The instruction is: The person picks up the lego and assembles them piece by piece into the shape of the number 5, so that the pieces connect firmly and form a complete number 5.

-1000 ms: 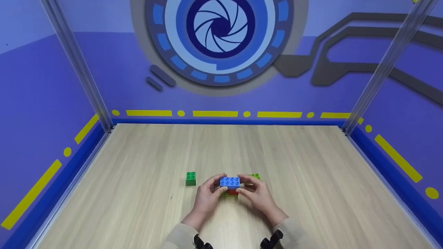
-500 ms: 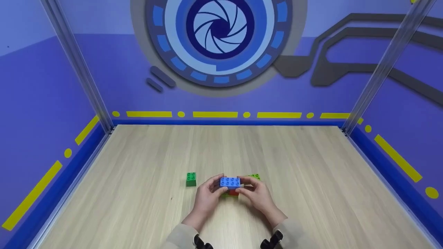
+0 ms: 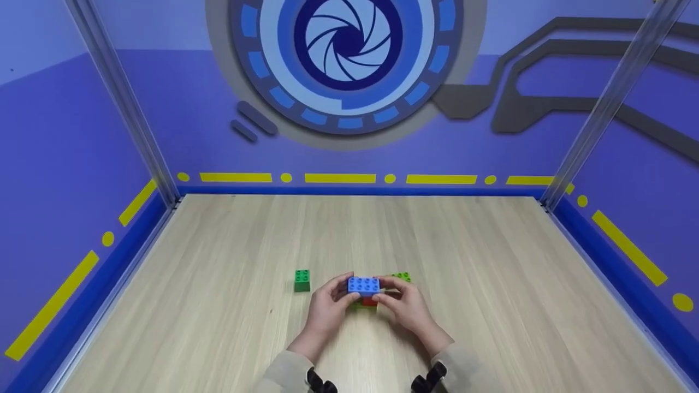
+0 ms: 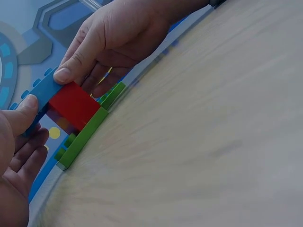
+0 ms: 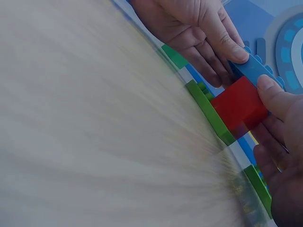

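Observation:
A blue building brick (image 3: 363,286) with rows of studs is pinched at its two ends, by my left hand (image 3: 326,305) at one and my right hand (image 3: 408,307) at the other. Thumbs press its near side. Below it, a red brick (image 4: 75,108) stands upright on a thin light-green brick (image 4: 87,138) lying on the table; the blue brick rests on or just over the red one, I cannot tell which. In the right wrist view the red brick (image 5: 240,108) sits toward one end of the light-green brick (image 5: 210,112), with bare studs beside it.
A dark green brick (image 3: 302,280) stands on the wooden table (image 3: 235,327) left of my left hand. Another light-green brick (image 3: 403,277) lies behind my right hand, partly hidden. Blue printed walls (image 3: 349,164) enclose the back and both sides.

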A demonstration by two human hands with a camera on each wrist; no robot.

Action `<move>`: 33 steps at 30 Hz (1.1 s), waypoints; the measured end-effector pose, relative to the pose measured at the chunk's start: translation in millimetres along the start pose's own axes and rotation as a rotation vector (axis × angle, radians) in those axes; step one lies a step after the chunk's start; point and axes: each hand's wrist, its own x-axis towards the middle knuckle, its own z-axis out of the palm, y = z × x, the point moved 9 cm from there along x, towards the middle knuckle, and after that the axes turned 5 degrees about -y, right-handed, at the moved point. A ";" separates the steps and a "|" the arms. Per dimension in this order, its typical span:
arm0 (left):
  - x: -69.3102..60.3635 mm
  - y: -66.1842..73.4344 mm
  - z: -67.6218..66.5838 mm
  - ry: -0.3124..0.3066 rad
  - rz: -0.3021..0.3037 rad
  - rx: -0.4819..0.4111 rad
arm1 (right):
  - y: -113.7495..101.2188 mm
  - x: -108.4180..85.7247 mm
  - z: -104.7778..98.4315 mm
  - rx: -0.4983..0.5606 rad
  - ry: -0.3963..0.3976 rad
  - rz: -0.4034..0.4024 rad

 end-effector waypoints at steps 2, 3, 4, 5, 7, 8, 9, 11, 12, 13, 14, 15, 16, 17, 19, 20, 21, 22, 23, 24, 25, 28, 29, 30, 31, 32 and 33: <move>-0.7 0.6 0.1 0.000 0.002 0.008 | -1.0 -0.9 0.1 0.001 0.003 -0.001; -1.1 0.5 0.1 0.002 0.001 0.012 | -1.0 -1.1 0.1 -0.002 0.003 0.000; -1.6 0.6 0.0 0.004 0.002 0.017 | -0.9 -1.4 0.5 -0.004 0.002 0.000; -2.0 0.6 0.0 0.004 0.003 0.020 | -0.4 -1.6 0.9 -0.011 -0.001 0.001; -2.6 0.2 0.1 0.007 0.003 0.029 | -0.1 -2.1 1.4 -0.030 -0.005 -0.004; -2.7 -0.2 0.1 0.008 0.001 0.031 | 0.5 -2.3 1.7 -0.039 -0.007 -0.003; -2.7 -0.7 0.2 0.008 -0.001 0.034 | 1.1 -2.2 1.8 -0.046 -0.009 -0.003; -2.3 -0.6 0.4 0.008 0.003 0.038 | 2.0 -2.0 1.7 -0.057 -0.008 -0.006; -2.1 -0.7 0.4 0.008 0.004 0.041 | 2.1 -1.9 1.6 -0.062 -0.008 -0.007; -2.0 -0.8 0.4 0.008 0.003 0.044 | 2.5 -1.9 1.6 -0.061 -0.008 -0.007; -1.9 -1.3 0.4 0.008 0.000 0.046 | 3.1 -1.9 1.5 -0.062 -0.007 0.000; -1.9 -1.5 0.3 0.008 -0.001 0.047 | 3.4 -1.7 1.5 -0.062 -0.007 0.000; -1.9 -1.4 0.3 0.008 0.000 0.048 | 3.3 -1.8 1.6 -0.061 -0.009 -0.001; -1.9 -1.6 0.3 0.007 0.000 0.049 | 3.1 -1.8 1.6 -0.062 -0.009 -0.001; -1.9 -1.8 0.2 0.008 -0.003 0.053 | 2.7 -1.8 1.9 -0.060 -0.012 -0.004; -1.8 -1.9 0.1 0.010 -0.003 0.052 | 2.7 -1.5 2.0 -0.058 -0.013 -0.003; -1.6 -1.8 -0.1 0.012 -0.001 0.052 | 2.5 -1.1 2.0 -0.056 -0.013 -0.005; -1.5 -1.8 -0.4 0.014 -0.001 0.054 | 2.5 -0.7 2.1 -0.054 -0.014 -0.006; -1.3 -2.1 -0.6 0.016 -0.004 0.054 | 2.5 -0.2 2.1 -0.053 -0.014 -0.005; -1.3 -2.3 -0.8 0.017 -0.006 0.054 | 2.6 0.1 2.2 -0.054 -0.014 -0.006; -1.1 -2.4 -1.0 0.018 -0.008 0.053 | 2.7 0.5 2.2 -0.056 -0.014 -0.005; -0.7 -3.0 -1.1 0.016 -0.014 0.047 | 2.9 1.2 2.1 -0.060 -0.013 -0.001; -0.5 -2.7 -1.1 0.015 -0.015 0.045 | 2.8 1.3 1.9 -0.065 -0.011 0.000; -0.3 -2.6 -1.1 0.013 -0.017 0.042 | 2.8 1.3 1.7 -0.070 -0.010 0.002; 0.0 -2.4 -1.1 0.012 -0.018 0.040 | 2.7 1.3 1.5 -0.071 -0.008 0.004; 0.3 -2.2 -1.0 0.010 -0.018 0.037 | 2.6 1.4 1.4 -0.071 -0.008 0.006; 0.5 -1.4 -1.0 0.008 -0.017 0.034 | 2.3 1.4 1.3 -0.070 -0.008 0.008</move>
